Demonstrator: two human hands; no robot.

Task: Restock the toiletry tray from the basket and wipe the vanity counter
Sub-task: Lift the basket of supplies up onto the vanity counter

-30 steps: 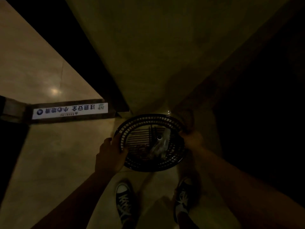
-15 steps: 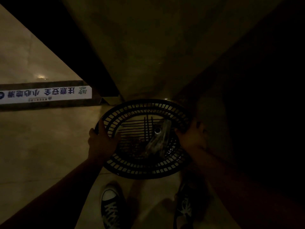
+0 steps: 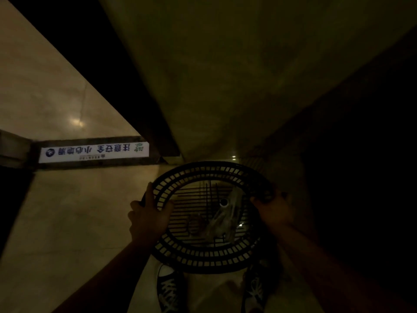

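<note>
While the light is very dim, I hold a round black slotted basket [image 3: 209, 258] in front of me with both hands, above the pale tiled floor [image 3: 74, 222]. My left hand [image 3: 150, 219] wraps the left rim, thumb lying over the top edge and the fingers curled beneath. My right hand [image 3: 274, 211] clasps the right rim in the same way, though it sits in deep shadow and I cannot make out each finger. Inside the basket, on its grid bottom, lies a crinkled clear plastic packet [image 3: 222, 219] with a small round opening or cap [image 3: 224, 202] showing near its upper end; something darker lies just left of it, too murky to name. The basket tilts slightly, its far rim higher in view than the near one.

Below the basket my two dark lace-up sneakers show, the left shoe [image 3: 170, 288] clearer than the right shoe [image 3: 256, 290], both flat on the floor. To the left, a white strip sign [image 3: 93, 152] with printed characters, upside down from where I stand, runs along a dark threshold. A plain wall [image 3: 237, 75] rises straight ahead, and the right side of the view is nearly black.
</note>
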